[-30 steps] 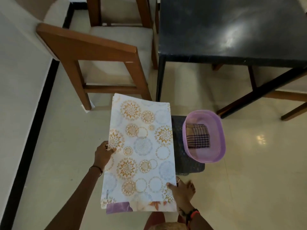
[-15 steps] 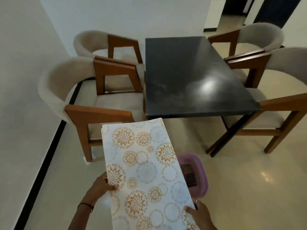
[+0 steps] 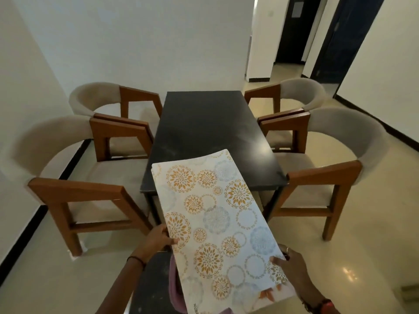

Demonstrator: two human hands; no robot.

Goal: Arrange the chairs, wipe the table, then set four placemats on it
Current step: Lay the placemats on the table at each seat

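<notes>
I hold a stack of white placemats (image 3: 217, 223) printed with orange and blue circles, tilted up, its far end over the near edge of the black table (image 3: 204, 123). My left hand (image 3: 156, 237) grips the stack's left edge. My right hand (image 3: 291, 265) grips its lower right corner. Two beige chairs with wooden frames stand on the table's left, one near (image 3: 74, 196) and one far (image 3: 122, 105). Two more stand on its right, one near (image 3: 335, 177) and one far (image 3: 294, 98). The tabletop is bare.
A pink basket (image 3: 175, 288) on a dark stool (image 3: 152, 284) sits under the placemats, mostly hidden. White walls close in behind and to the left of the table. A dark doorway (image 3: 294, 30) opens at the back right. Shiny tiled floor lies to the right.
My view has lifted from the floor and basket up to the whole table and chairs. The placemat stack has risen and moved forward over the table's near edge, still held by both hands.
</notes>
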